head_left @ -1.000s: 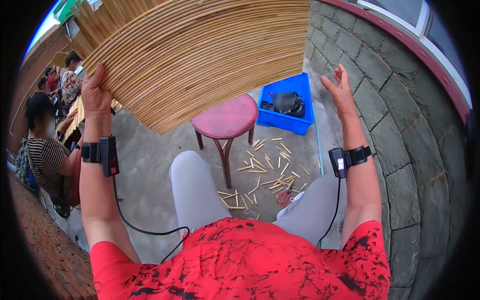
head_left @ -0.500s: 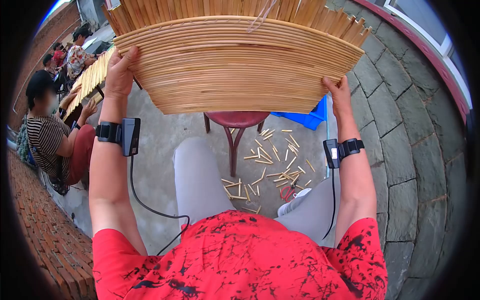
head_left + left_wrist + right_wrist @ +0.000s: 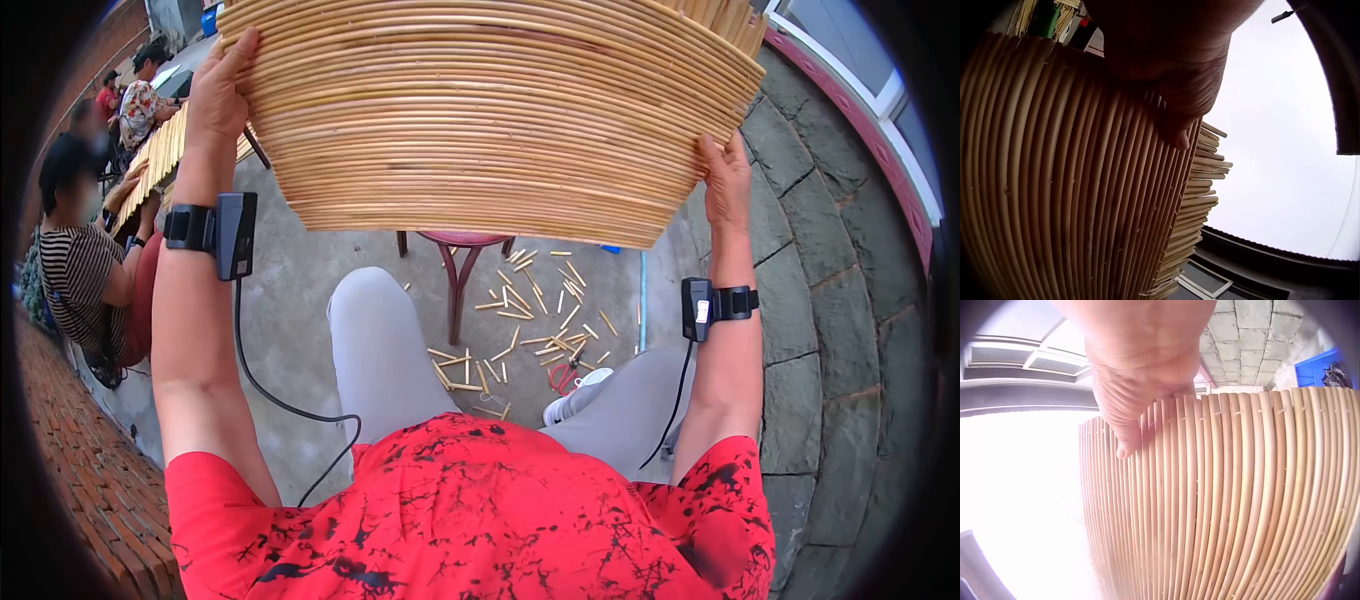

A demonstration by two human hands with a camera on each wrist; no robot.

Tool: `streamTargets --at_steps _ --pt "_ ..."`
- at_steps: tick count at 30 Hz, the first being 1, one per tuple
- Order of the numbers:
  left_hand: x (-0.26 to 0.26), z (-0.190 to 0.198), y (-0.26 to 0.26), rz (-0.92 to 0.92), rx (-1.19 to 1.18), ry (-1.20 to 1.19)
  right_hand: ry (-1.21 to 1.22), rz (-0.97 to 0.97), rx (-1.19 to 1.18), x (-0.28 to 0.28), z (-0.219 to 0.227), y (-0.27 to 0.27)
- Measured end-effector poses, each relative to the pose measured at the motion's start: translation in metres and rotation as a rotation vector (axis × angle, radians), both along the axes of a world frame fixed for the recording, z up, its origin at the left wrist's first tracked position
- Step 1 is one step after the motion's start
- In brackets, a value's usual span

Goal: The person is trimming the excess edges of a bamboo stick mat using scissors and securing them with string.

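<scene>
Basket: I see the woven basket [image 3: 480, 120] held up high at 12 o'clock, above the red stool [image 3: 462, 242].
Left hand: my left hand [image 3: 215, 95] grips its 9 o'clock edge, fingers curled round the rim.
Right hand: my right hand [image 3: 728, 180] grips the 3 o'clock edge.
Floor: cut sticks [image 3: 530, 320] lie scattered at 6 o'clock, beside red scissors [image 3: 563, 378].

A second ago only the left hand [image 3: 215, 95] held the rattan panel [image 3: 480, 120], which stood tilted to the left above the red stool [image 3: 458, 250]; the right hand [image 3: 728, 180] hung free of it, fingers spread. Now both hands grip the panel, one at each end, and it lies level across the view, directly over the stool, hiding most of the seat. The blue crate beyond the stool has gone from sight behind the panel in the head view.
</scene>
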State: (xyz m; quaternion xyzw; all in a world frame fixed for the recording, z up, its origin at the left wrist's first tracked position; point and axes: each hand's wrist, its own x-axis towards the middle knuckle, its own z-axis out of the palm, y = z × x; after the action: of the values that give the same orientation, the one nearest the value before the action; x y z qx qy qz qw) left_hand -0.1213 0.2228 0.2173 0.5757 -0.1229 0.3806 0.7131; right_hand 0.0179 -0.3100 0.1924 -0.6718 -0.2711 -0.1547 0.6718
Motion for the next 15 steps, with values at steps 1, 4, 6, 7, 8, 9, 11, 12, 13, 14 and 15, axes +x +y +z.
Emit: streamTargets --at_steps 1,4,6,7,8,9,11,12,13,14,15 --pt "0.009 0.010 0.006 0.021 0.119 0.034 0.005 0.077 0.068 -0.009 0.011 -0.005" --pt "-0.011 0.034 -0.042 -0.130 0.212 0.158 0.153 0.136 0.172 -0.017 0.011 -0.025" --pt "-0.012 0.027 -0.047 -0.295 0.196 0.234 0.283 0.121 0.218 -0.022 0.004 -0.034" --pt "0.007 0.008 -0.024 -0.104 0.299 0.330 0.329 0.045 0.242 -0.024 -0.006 -0.038" --pt "0.015 -0.014 -0.007 0.094 0.400 0.425 0.373 -0.027 0.265 -0.025 -0.015 -0.042" --pt "0.013 -0.034 0.001 0.083 0.577 0.604 0.372 -0.007 0.266 -0.026 -0.024 -0.047" --pt "-0.006 -0.068 -0.013 -0.143 0.459 0.866 0.557 -0.002 0.256 -0.026 -0.042 -0.054" --pt "-0.021 -0.081 -0.031 -0.217 0.349 0.912 0.556 0.005 0.267 -0.026 -0.051 -0.055" --pt "-0.024 -0.100 -0.024 -0.295 0.333 1.081 0.640 0.014 0.254 -0.025 -0.058 -0.055" --pt "-0.040 -0.108 -0.042 -0.330 0.234 0.974 0.725 0.023 0.237 -0.022 -0.070 -0.057" --pt "-0.042 -0.126 -0.041 -0.333 0.165 0.970 0.745 0.031 0.192 -0.011 -0.085 -0.058"
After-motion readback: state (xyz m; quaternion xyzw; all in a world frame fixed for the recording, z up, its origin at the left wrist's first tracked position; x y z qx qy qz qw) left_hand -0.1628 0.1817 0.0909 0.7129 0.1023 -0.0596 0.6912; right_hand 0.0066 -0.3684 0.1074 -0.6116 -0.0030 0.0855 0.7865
